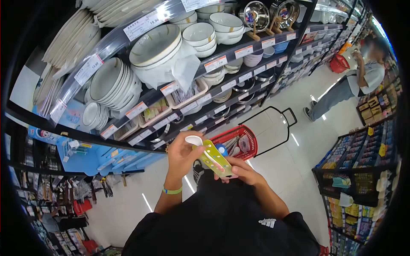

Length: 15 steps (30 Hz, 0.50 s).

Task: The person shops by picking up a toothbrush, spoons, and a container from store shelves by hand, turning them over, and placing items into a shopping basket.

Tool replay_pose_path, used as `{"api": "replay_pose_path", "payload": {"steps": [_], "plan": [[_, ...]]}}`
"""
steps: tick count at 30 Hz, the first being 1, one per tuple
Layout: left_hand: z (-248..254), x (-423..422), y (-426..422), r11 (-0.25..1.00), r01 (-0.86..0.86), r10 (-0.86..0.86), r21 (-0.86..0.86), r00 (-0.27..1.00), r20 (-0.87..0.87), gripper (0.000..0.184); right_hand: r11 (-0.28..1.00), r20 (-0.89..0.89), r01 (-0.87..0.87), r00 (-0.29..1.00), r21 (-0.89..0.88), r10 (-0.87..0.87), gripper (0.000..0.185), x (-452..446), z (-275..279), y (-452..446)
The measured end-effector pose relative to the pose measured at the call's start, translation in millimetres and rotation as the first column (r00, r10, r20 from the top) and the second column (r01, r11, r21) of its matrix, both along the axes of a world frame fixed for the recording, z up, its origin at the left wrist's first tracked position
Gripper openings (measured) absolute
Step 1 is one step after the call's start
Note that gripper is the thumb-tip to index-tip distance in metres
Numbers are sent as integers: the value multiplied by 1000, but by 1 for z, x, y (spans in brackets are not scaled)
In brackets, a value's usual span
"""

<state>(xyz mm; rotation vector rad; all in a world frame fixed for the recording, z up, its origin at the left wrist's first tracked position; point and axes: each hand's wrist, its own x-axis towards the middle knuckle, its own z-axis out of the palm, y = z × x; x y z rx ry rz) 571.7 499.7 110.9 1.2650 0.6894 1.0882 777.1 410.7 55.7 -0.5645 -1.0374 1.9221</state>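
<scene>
My left hand point(181, 155) is closed around the upper end of a white spoon point(194, 140), its thumb near the spoon's bowl. The spoon's handle runs down across a yellow-green package point(212, 154) with light dots, which tapers toward me. My right hand point(244, 171) grips the package's lower end, thumb on top and fingers partly hidden beneath. Both hands are in front of my body, above a red shopping basket point(256, 149). Whether the spoon is fastened to the package I cannot tell.
Shelves hold stacked white bowls point(156, 45), plates point(109, 83) and metal bowls point(256, 16). The basket has a long black pull handle point(290, 116) and holds several items. A person point(363, 79) stands in the aisle at right, near another red basket point(339, 64).
</scene>
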Motion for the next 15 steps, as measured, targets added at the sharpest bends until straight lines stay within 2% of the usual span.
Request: {"api": "replay_pose_path", "payload": {"steps": [5, 7, 8, 9, 11, 12, 14, 15], "plan": [[-13, 16, -8, 998, -55, 53, -27, 998, -43, 34, 999, 117, -5, 993, -41, 10, 57, 23, 0, -5], [-15, 21, -9, 998, -63, 63, 6, 996, -61, 34, 998, 199, 68, 978, -15, -63, 52, 34, 0, 0], [-16, 22, -9, 993, -86, 94, 79, 989, -110, 35, 993, 237, 107, 967, -47, -93, 41, 39, -8, 1], [-14, 22, -9, 993, -91, 100, 81, 989, -110, 35, 994, 237, 102, 968, -45, -88, 41, 43, -6, 3], [-8, 22, -9, 995, -81, 90, 52, 978, -191, 33, 964, 307, 257, 914, 62, -264, 28, 51, 0, 11], [-8, 21, -7, 995, -86, 95, 57, 977, -189, 33, 918, 294, 392, 872, 58, -390, 19, 54, -5, 12], [-10, 17, -5, 996, 37, -49, -81, 987, -151, 36, 871, 224, 488, 845, 52, -486, 16, 60, -7, 24], [-8, 16, -5, 996, 34, -46, -76, 987, -153, 36, 856, 200, 514, 834, 63, -515, 16, 62, -8, 29]]}}
